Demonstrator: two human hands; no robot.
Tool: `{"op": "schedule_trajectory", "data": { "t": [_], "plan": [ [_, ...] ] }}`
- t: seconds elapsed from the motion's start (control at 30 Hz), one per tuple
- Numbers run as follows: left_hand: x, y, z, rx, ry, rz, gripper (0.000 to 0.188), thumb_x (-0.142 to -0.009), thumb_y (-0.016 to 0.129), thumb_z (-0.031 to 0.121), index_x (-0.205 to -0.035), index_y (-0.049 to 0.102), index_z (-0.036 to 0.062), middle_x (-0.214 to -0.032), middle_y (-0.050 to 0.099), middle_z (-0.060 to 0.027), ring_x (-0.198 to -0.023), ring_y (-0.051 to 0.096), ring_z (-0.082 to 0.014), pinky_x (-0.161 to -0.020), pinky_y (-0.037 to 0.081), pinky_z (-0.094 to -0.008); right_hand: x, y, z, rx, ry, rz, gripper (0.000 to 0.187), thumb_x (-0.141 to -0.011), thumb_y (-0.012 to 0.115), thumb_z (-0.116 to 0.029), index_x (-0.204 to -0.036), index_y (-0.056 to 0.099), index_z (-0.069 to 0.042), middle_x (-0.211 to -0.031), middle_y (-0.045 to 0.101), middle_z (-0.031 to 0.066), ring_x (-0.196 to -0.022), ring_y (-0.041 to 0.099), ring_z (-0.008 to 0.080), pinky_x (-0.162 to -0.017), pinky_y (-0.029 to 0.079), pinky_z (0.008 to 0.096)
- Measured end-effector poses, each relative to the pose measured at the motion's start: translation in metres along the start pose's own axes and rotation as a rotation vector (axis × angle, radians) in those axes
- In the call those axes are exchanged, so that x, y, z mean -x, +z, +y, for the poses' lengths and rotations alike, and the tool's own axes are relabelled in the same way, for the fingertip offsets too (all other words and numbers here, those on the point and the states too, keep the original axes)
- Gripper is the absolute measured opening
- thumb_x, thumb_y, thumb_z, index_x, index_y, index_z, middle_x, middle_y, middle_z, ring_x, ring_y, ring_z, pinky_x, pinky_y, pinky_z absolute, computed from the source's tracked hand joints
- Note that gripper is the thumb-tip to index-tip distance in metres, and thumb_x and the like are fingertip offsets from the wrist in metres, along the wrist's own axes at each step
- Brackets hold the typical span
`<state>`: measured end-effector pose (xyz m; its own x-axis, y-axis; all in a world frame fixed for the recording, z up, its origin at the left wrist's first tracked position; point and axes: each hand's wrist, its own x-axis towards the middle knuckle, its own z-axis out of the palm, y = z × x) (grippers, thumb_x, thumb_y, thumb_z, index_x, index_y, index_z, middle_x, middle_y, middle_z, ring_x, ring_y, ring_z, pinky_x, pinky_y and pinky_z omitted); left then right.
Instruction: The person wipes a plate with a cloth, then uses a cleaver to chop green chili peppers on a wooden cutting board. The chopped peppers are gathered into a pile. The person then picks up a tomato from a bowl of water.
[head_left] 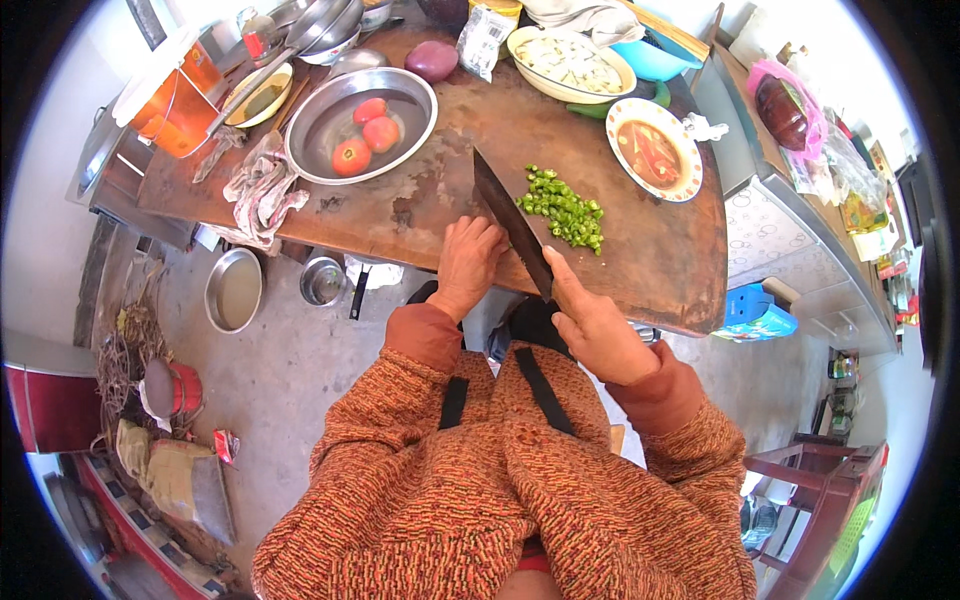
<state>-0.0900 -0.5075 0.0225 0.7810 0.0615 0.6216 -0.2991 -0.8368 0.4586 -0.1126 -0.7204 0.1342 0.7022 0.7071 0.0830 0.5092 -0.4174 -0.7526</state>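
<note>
My right hand [602, 325] is closed round the handle of a dark-bladed kitchen knife [508, 215], whose blade slants across the front of the wooden table toward the far left. Just left of the blade, at the table's front edge, my left hand [470, 262] rests with its fingers curled under. Whatever those fingers hold, if anything, is hidden. A heap of chopped green peppers [562, 208] lies on the wood to the right of the blade. Behind my left hand, a metal basin [298, 150] holds three tomatoes [380, 133].
A patterned bowl [692, 180] with reddish contents stands at the right. Further back are a cream bowl [520, 45] of pale cut pieces, a blue basin [660, 62] and a purple vegetable [432, 61]. A crumpled cloth [262, 190] overhangs the left edge near an orange bucket [180, 100].
</note>
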Motion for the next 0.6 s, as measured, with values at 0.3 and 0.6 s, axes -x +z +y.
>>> {"op": "schedule_trajectory", "data": {
  "t": [0.3, 0.6],
  "plan": [
    [0.001, 0.000, -0.004, 0.039, -0.003, -0.010, 0.015, -0.078, 0.072, 0.010, -0.091, 0.063, 0.0093, -0.089, 0.055, -0.0071, -0.090, 0.051, -0.0298, -0.079, 0.041, -0.0416, -0.040, -0.018, 0.035, 0.090, -0.165, -0.065, 0.076, -0.086, 0.053, 0.002, -0.154, 0.023, -0.013, -0.098, 0.064, 0.0280, -0.092, 0.062, 0.0486, -0.082, 0.050, 0.0499],
    [0.016, -0.011, -0.001, 0.100, -0.086, 0.039, 0.019, -0.076, 0.071, 0.006, -0.092, 0.061, 0.0055, -0.093, 0.055, -0.0099, -0.092, 0.051, -0.0337, -0.082, 0.041, -0.0433, -0.027, -0.007, -0.002, -0.037, 0.110, -0.100, 0.076, -0.088, 0.052, 0.002, -0.155, 0.020, -0.015, -0.100, 0.063, 0.0260, -0.094, 0.063, 0.0460, -0.083, 0.050, 0.0429]
  ]
}}
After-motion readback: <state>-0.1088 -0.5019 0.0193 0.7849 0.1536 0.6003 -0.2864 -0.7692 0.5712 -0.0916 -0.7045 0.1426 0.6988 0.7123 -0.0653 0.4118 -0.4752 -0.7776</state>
